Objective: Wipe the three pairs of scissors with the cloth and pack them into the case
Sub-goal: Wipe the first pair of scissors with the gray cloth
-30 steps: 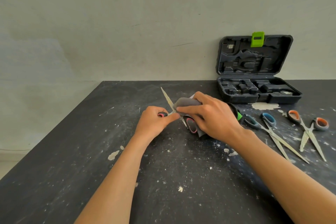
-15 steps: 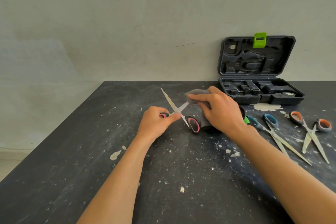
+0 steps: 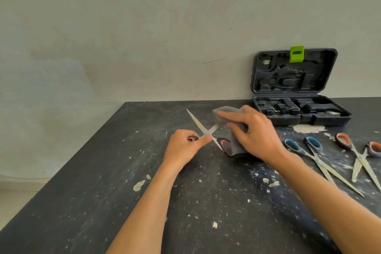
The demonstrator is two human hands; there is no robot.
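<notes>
Pink-handled scissors lie spread open near the middle of the black table. My left hand grips one pink handle loop at the pivot. A grey cloth is under the fingers of my right hand, folded around the far end of one blade. The other pink handle shows beside the cloth's hanging end. To the right lie blue-handled scissors and orange-handled scissors, blades toward me. The dark case stands open at the back right, its green-latched lid leaning on the wall.
The black table is speckled with white paint flecks and chips. Its left edge runs diagonally from the wall toward me. A pale wall rises directly behind the table and the case.
My right hand has slid the cloth from near the pivot outward along the blade, up and to the right. More of that blade now shows. My left hand has held still.
</notes>
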